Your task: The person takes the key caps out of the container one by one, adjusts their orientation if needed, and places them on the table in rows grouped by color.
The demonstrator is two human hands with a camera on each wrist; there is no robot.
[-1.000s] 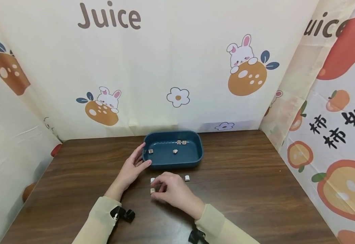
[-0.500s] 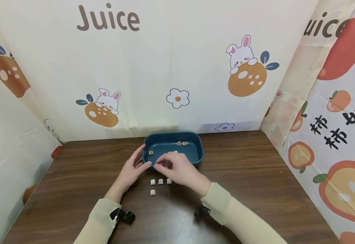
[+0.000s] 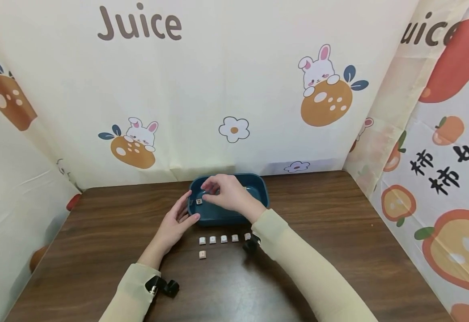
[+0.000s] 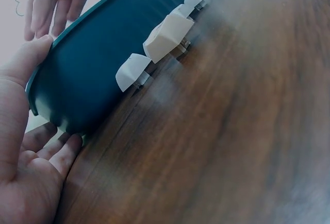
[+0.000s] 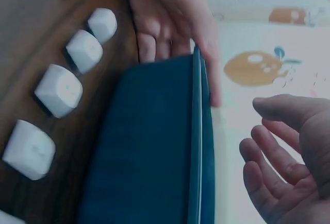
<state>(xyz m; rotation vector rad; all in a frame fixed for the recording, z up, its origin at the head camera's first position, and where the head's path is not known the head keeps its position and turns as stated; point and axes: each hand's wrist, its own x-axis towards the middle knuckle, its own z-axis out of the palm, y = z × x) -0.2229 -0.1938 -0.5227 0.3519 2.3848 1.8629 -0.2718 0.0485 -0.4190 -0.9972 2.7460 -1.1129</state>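
Brown wood-grain tabletop point(image 3: 323, 210), my left hand point(image 3: 173, 226), fingers clasping a dark-blue oblong tray point(image 3: 220, 221), right hand point(image 3: 229, 193) above, fingers parted, square white keycaps point(image 3: 224, 239) nearby

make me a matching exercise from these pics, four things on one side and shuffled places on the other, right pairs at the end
Column one
1. left hand
2. right hand
3. row of white keycaps
4. single cream keycap

Column two
A. over the tray, with nothing visible between thumb and fingers
B. on the table, nearer the person than the line of pieces
C. at the tray's left end, thumb on the rim
D. lined up just in front of the tray

Right pairs: 1-C, 2-A, 3-D, 4-B
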